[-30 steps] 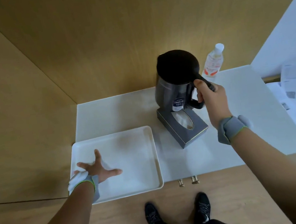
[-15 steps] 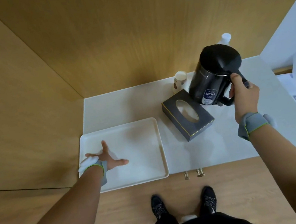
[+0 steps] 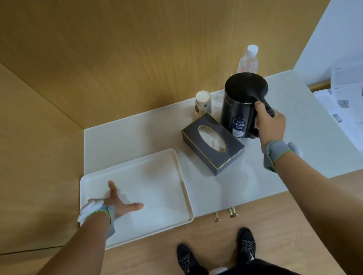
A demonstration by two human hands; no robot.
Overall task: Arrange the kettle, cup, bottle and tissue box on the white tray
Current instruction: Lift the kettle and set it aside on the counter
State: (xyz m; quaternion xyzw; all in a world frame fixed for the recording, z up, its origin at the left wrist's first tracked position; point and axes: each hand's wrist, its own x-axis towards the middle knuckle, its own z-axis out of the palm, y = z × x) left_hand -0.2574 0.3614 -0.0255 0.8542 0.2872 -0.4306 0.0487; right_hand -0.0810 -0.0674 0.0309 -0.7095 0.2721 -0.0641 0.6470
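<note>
While right hand [image 3: 269, 124] clamps kettle [image 3: 239, 107] handle, left hand [image 3: 117, 203] splayed flat on bare tray [image 3: 158, 176].

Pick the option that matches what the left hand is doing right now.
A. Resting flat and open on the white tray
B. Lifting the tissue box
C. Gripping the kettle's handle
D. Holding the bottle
A: the left hand lies spread, fingers open, on the white tray, which holds none of the items, while the right hand grips the kettle by its handle.
</note>
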